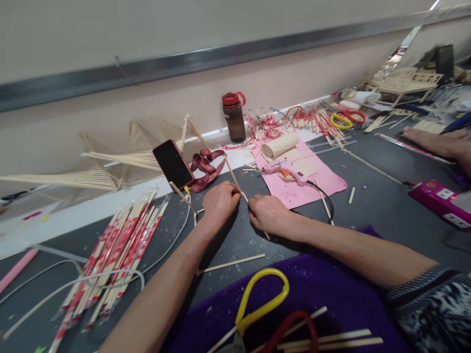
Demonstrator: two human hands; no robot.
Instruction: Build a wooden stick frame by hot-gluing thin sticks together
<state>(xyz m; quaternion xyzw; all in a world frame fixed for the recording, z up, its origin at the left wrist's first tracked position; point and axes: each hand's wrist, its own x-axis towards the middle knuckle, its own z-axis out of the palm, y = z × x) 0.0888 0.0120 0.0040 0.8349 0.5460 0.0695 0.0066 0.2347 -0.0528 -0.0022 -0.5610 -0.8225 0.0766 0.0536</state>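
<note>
My left hand (220, 202) and my right hand (268, 214) meet on the dark floor, both closed in a pinch. Between them they grip thin wooden sticks (233, 177); one stick slants up and to the left from my left fingers, and another runs down under my right hand. A loose stick (231, 264) lies flat just below my wrists. A black phone (172, 164) leans on a stick frame to the upper left of my left hand.
Wrapped chopstick packets (121, 252) lie at left, with a white cable (73, 284). A pink sheet (305, 184) holds a glue gun (285, 170) and a paper roll. A brown bottle (234, 116), purple cloth (312, 294), yellow-handled scissors (261, 299) and stick fan structures (110, 162) surround me. Another person's hand (437, 142) rests at right.
</note>
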